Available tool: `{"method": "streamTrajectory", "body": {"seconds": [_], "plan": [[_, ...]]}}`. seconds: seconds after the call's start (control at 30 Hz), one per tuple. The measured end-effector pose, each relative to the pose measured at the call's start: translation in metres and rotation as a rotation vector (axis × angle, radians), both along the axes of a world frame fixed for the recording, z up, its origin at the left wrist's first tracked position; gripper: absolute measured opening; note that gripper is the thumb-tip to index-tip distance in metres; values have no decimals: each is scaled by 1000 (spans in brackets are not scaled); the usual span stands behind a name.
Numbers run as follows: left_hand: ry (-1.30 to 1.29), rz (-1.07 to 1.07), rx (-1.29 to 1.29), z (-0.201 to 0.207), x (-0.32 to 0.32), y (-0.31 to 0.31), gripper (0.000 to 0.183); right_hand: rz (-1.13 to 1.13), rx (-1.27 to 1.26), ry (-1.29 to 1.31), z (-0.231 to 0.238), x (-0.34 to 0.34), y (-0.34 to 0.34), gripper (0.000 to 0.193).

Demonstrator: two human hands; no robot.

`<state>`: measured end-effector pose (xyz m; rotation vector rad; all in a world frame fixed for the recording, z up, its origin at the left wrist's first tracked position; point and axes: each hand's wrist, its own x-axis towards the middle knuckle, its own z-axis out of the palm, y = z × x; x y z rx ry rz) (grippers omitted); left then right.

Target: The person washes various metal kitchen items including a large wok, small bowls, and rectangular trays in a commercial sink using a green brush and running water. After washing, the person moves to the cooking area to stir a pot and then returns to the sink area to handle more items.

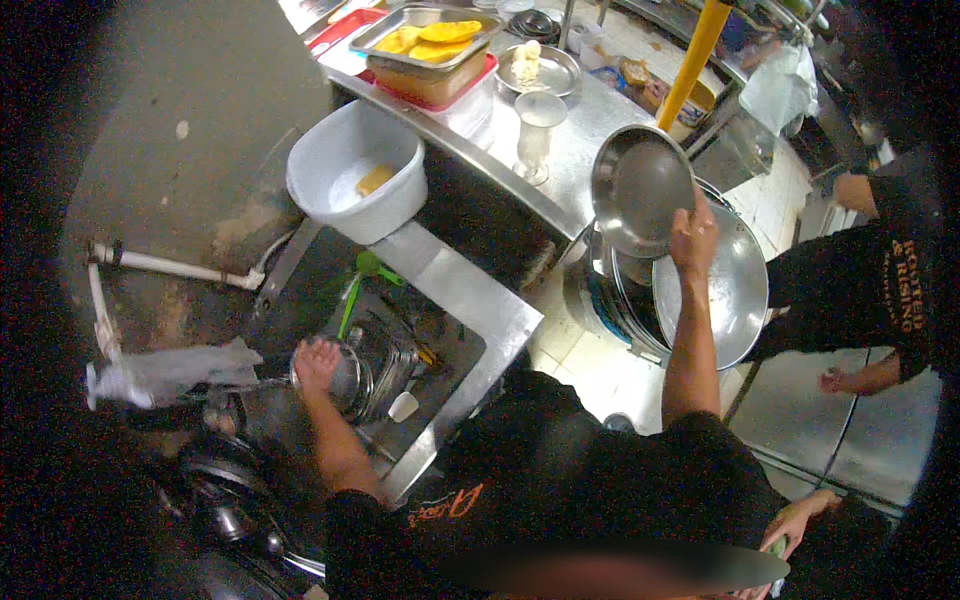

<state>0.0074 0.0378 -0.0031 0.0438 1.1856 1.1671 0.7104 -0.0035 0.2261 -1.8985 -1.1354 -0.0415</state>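
Head view: right hand (695, 238) grips 1 metal bowl (640, 190).

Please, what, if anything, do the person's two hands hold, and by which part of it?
The right hand holds a metal bowl by its rim. The left hand is at a round metal vessel; whether it grips cannot be told.
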Motion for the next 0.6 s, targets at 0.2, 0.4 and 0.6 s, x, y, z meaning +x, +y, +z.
{"method": "streamTrajectory", "body": {"seconds": [0.2, 0.4, 0.6], "plan": [[-224, 180, 228, -5, 18, 3, 47, -48, -99, 91, -118, 55, 83, 40], [-375, 299, 175, -42, -46, -24, 40, -217, -358, 191, -189, 68, 121, 60], [-131, 431, 215, -28, 22, -12, 32, 434, 4, 293, -70, -43, 151, 93]]}}
